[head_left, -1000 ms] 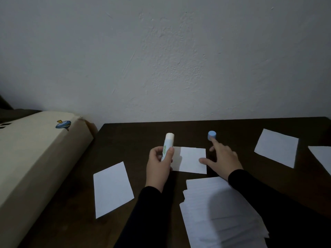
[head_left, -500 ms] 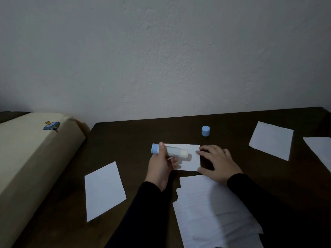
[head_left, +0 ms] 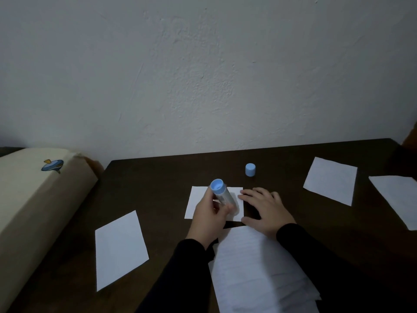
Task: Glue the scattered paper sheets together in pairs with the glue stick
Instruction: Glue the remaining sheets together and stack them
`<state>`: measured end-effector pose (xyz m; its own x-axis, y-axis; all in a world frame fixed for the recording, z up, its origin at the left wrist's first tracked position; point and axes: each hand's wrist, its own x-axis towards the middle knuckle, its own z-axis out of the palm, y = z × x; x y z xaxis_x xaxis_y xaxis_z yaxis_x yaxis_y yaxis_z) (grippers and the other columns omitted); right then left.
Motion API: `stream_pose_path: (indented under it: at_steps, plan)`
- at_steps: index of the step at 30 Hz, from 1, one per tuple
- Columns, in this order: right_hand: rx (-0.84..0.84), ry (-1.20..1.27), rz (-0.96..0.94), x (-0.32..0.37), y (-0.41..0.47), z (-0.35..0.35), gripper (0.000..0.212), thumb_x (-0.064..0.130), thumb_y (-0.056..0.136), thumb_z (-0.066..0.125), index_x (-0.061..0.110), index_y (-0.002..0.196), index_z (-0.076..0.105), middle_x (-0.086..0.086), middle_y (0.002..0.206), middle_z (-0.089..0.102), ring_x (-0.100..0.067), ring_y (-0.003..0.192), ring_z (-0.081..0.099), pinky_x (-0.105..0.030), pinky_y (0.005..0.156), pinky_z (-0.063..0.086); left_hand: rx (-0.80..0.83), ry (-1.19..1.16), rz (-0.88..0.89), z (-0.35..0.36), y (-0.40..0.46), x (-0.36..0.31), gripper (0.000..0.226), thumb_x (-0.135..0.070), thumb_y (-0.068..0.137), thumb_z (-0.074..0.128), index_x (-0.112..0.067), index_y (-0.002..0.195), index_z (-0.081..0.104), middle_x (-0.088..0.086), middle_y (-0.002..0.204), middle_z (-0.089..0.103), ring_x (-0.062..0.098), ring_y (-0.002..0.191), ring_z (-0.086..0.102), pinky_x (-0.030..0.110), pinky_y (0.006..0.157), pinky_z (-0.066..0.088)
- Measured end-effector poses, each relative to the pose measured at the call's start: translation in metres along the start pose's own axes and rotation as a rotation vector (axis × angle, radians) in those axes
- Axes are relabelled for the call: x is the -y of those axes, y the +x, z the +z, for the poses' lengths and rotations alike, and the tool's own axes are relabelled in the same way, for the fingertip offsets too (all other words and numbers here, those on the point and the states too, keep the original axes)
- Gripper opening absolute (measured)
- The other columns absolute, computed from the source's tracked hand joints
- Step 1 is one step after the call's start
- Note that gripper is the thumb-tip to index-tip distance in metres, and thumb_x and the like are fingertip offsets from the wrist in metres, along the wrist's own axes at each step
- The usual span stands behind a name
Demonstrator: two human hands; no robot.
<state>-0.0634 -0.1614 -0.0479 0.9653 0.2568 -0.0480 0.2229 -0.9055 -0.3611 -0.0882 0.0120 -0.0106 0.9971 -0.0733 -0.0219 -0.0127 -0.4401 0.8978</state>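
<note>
My left hand [head_left: 208,216] grips the white glue stick [head_left: 222,196], its blue base up and its tip down on a small white paper sheet [head_left: 197,201] in the middle of the dark table [head_left: 158,184]. My right hand [head_left: 265,208] lies flat, fingers spread, pressing that sheet's right edge. The stick's blue cap [head_left: 250,169] stands alone behind the sheet. Loose sheets lie at the left [head_left: 119,249], at the right [head_left: 330,180] and at the far right edge [head_left: 399,199].
A stack of white sheets [head_left: 259,274] sits at the near edge under my right forearm. A beige padded surface with a small blue print [head_left: 33,195] runs along the table's left side. A pale wall rises behind the table.
The glue stick has swung from upright, tip up, to tip down on the central sheet. My right hand left the blue cap and came to press the sheet's right edge.
</note>
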Motion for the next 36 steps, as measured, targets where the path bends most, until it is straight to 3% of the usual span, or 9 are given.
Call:
stream_pose_path:
  at_steps: [8,14,20,27,36]
  plan:
    - [0.0,-0.009,0.005,0.0,0.0,0.001,0.063,0.049,0.09,0.053,0.036,0.147,0.031,0.017,0.156,0.021,-0.011,0.144,0.011,-0.043,0.115,0.008,0.076,0.071,0.035,0.004,-0.003,0.001,0.043,-0.018,0.091,0.062,-0.033,0.13,0.049,-0.012,0.108,0.059,0.009,0.087,0.056,0.013,0.068,0.041]
    - [-0.01,-0.002,0.008,0.001,0.0,0.001,0.062,0.046,0.089,0.055,0.036,0.146,0.033,0.017,0.155,0.024,-0.011,0.143,0.013,-0.044,0.116,0.009,0.096,0.113,0.085,0.004,-0.002,0.001,0.041,-0.015,0.092,0.06,-0.036,0.125,0.051,-0.016,0.102,0.055,0.004,0.081,0.053,0.012,0.069,0.039]
    - [0.002,-0.012,0.013,0.002,0.0,0.0,0.062,0.047,0.089,0.055,0.036,0.145,0.033,0.017,0.155,0.024,-0.011,0.143,0.013,-0.046,0.117,0.009,0.094,0.172,0.084,0.001,0.0,0.002,0.039,-0.013,0.093,0.057,-0.033,0.125,0.049,-0.008,0.108,0.056,0.004,0.079,0.056,0.011,0.067,0.041]
    - [0.009,-0.041,-0.001,0.0,0.0,0.0,0.062,0.049,0.089,0.054,0.037,0.146,0.032,0.018,0.155,0.022,-0.011,0.144,0.012,-0.045,0.115,0.009,0.061,0.225,-0.02,-0.019,0.004,0.01,0.046,-0.018,0.094,0.056,-0.031,0.137,0.044,-0.004,0.125,0.055,0.013,0.107,0.057,0.033,0.096,0.048]
    - [0.022,-0.032,-0.001,-0.001,0.002,0.002,0.06,0.049,0.09,0.054,0.037,0.145,0.032,0.017,0.157,0.018,-0.011,0.145,0.01,-0.047,0.116,0.006,-0.02,0.228,-0.099,-0.047,0.006,0.019,0.043,-0.016,0.092,0.059,-0.031,0.13,0.047,-0.005,0.13,0.054,0.016,0.117,0.052,0.043,0.102,0.046]
